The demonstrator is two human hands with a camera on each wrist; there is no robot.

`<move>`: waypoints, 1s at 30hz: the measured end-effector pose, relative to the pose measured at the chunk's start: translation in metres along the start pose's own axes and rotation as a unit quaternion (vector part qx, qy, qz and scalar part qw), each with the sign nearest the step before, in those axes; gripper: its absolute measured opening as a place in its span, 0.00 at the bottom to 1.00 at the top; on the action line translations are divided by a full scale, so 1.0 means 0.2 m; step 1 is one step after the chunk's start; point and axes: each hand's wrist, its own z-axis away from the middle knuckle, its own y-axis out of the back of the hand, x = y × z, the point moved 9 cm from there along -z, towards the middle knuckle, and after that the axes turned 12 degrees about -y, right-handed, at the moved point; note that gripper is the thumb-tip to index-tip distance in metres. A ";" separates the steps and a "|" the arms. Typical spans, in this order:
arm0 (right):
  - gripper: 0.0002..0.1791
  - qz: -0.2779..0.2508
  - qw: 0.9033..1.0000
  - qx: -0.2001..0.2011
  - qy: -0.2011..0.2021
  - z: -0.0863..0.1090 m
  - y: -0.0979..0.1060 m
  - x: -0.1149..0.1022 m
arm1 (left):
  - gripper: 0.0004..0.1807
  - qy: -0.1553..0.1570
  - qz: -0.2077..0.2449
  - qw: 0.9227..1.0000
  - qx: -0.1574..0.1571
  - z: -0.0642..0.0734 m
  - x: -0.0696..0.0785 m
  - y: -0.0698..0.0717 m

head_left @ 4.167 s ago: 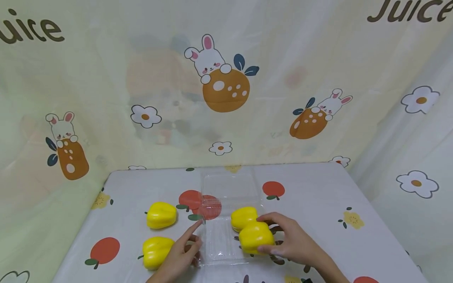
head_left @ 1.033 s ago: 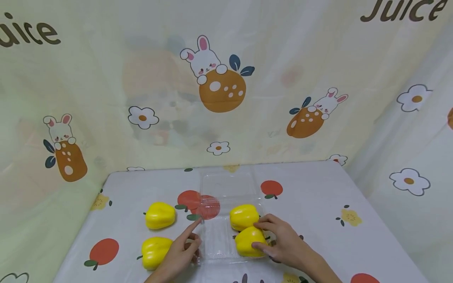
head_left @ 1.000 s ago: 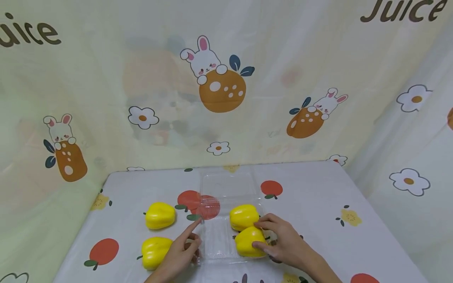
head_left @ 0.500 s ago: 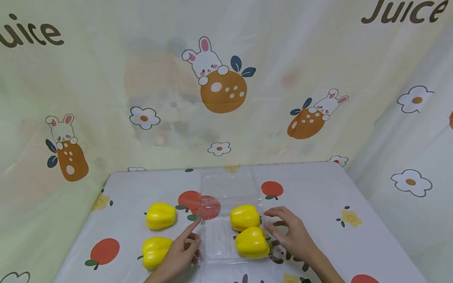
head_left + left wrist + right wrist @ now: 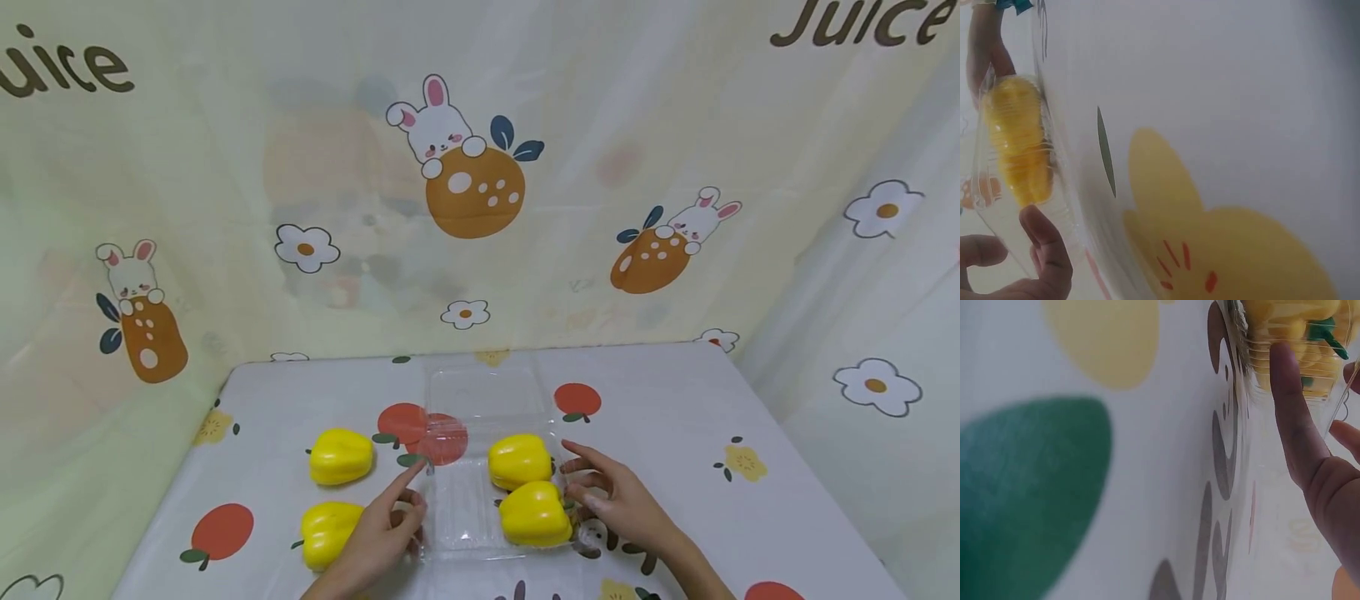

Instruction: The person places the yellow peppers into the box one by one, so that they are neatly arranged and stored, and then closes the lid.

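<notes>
Nearer pepper [image 5: 535, 514] now released in box [image 5: 461, 504]; right hand [image 5: 621, 502] relaxed, left hand [image 5: 384, 527] likewise.

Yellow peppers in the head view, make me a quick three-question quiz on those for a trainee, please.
1. How many yellow peppers lie in the clear container?
2. True or false: the clear container is closed over them.
3. Which hand is nearer the two loose peppers outside it?

Key:
1. Two.
2. False; it stands open.
3. The left hand.
</notes>
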 end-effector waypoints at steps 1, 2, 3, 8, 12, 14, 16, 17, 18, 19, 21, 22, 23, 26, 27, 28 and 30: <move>0.38 -0.004 1.000 -0.007 -0.004 0.00 0.00 0.00 | 0.37 -0.001 0.000 1.000 -0.001 0.00 0.00 0.00; 0.39 -0.006 1.000 -0.014 -0.007 0.00 -0.01 0.00 | 0.37 -0.001 0.000 1.000 -0.001 0.00 0.00 0.00; 0.40 -0.008 1.000 -0.022 -0.010 0.00 -0.01 0.01 | 0.37 -0.002 -0.001 1.000 -0.001 0.00 0.01 0.00; 0.43 -0.019 0.998 -0.062 -0.020 0.02 -0.04 0.02 | 0.37 -0.005 -0.013 1.000 0.005 0.00 0.02 0.01; 0.43 -0.040 0.996 -0.079 -0.028 0.03 -0.06 0.02 | 0.37 -0.002 -0.016 1.000 0.009 0.01 0.02 0.01; 0.43 -0.043 0.995 -0.080 -0.028 0.03 -0.06 0.02 | 0.37 0.000 -0.015 1.000 0.010 0.01 0.02 0.01; 0.44 -0.045 0.995 -0.082 -0.027 0.03 -0.06 0.03 | 0.37 0.002 -0.015 1.000 0.011 0.01 0.01 0.01; 0.44 -0.045 0.995 -0.084 -0.026 0.03 -0.06 0.03 | 0.37 0.002 -0.015 1.000 0.011 0.01 0.01 0.01; 0.44 -0.044 0.995 -0.085 -0.025 0.04 -0.07 0.03 | 0.37 0.002 -0.015 1.000 0.011 0.01 0.01 0.01; 0.44 -0.044 0.995 -0.085 -0.024 0.04 -0.07 0.03 | 0.37 0.002 -0.016 1.000 0.011 0.01 0.01 0.01; 0.44 -0.041 0.995 -0.085 -0.024 0.04 -0.07 0.03 | 0.37 0.001 -0.017 1.000 0.011 0.01 0.01 0.01; 0.44 -0.039 0.995 -0.085 -0.025 0.04 -0.07 0.03 | 0.37 0.001 -0.017 1.000 0.011 0.01 0.01 0.01; 0.44 -0.037 0.996 -0.083 -0.026 0.04 -0.07 0.03 | 0.37 0.001 -0.018 1.000 0.012 0.01 0.01 0.01; 0.44 -0.033 0.996 -0.078 -0.031 0.04 -0.07 0.03 | 0.37 0.001 -0.021 1.000 0.013 0.01 0.01 0.01; 0.44 -0.033 0.996 -0.078 -0.034 0.04 -0.06 0.03 | 0.37 0.002 -0.021 1.000 0.013 0.01 0.01 0.01; 0.43 -0.034 0.996 -0.077 -0.036 0.04 -0.06 0.03 | 0.37 0.002 -0.022 1.000 0.012 0.01 0.01 0.01; 0.43 -0.039 0.995 -0.078 -0.042 0.04 -0.06 0.03 | 0.37 0.001 -0.022 1.000 0.012 0.01 0.01 0.01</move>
